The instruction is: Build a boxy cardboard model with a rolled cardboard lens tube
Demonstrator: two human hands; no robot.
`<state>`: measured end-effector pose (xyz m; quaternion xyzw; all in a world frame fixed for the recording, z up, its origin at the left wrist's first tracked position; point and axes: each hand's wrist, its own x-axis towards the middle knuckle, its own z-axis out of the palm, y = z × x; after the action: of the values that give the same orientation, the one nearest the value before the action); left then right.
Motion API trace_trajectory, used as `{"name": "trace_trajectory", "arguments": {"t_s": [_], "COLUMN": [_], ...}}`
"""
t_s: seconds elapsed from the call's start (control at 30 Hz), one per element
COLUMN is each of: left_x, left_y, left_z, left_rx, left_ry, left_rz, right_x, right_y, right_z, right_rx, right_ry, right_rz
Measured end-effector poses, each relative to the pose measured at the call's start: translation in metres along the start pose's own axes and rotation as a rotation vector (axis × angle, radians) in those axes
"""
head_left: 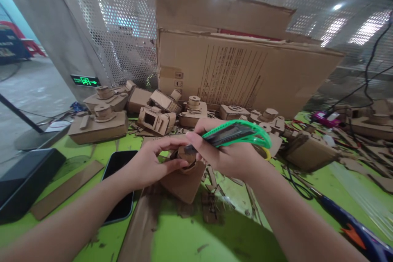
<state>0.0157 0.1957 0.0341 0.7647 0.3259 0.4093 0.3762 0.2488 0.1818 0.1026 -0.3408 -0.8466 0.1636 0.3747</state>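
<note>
My right hand [227,157] grips a green utility knife [236,134], its blade end pointing left toward a round cardboard piece [186,155]. That piece sits on top of a cardboard model [187,184] with a flat face and a corner toward me. My left hand [155,161] has its thumb and fingers closed around the round piece, steadying it. Whether the blade tip touches the cardboard is hard to tell, since fingers partly cover it.
Several finished-looking cardboard cameras [98,127] line the back before a large cardboard box [239,69]. A phone [118,196], a cardboard strip [67,188] and a black box-shaped device [30,180] lie left. A blue glue gun [346,217] and clear glue sticks [365,196] lie right. Scraps litter the green table.
</note>
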Motion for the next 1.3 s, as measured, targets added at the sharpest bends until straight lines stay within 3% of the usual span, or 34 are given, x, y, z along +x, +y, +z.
{"name": "trace_trajectory", "arguments": {"t_s": [0.2,0.47,0.7,1.3], "left_x": [0.001,-0.001,-0.001,-0.001], "left_y": [0.001,0.003,0.003,0.004], "left_z": [-0.001,-0.002,-0.002,-0.001], "left_rx": [-0.025,0.026,0.002,-0.032], "left_ry": [-0.021,-0.006,-0.027,-0.016], "left_rz": [-0.029,-0.041,-0.037,-0.040], "right_x": [0.001,-0.011,-0.018,-0.012], "right_y": [0.000,0.009,0.012,0.005], "right_z": [0.006,0.014,0.011,0.009], "right_rx": [-0.023,0.186,0.185,0.138], "right_ry": [0.027,0.102,0.144,0.068], "right_rz": [-0.037,0.115,0.096,0.113]}}
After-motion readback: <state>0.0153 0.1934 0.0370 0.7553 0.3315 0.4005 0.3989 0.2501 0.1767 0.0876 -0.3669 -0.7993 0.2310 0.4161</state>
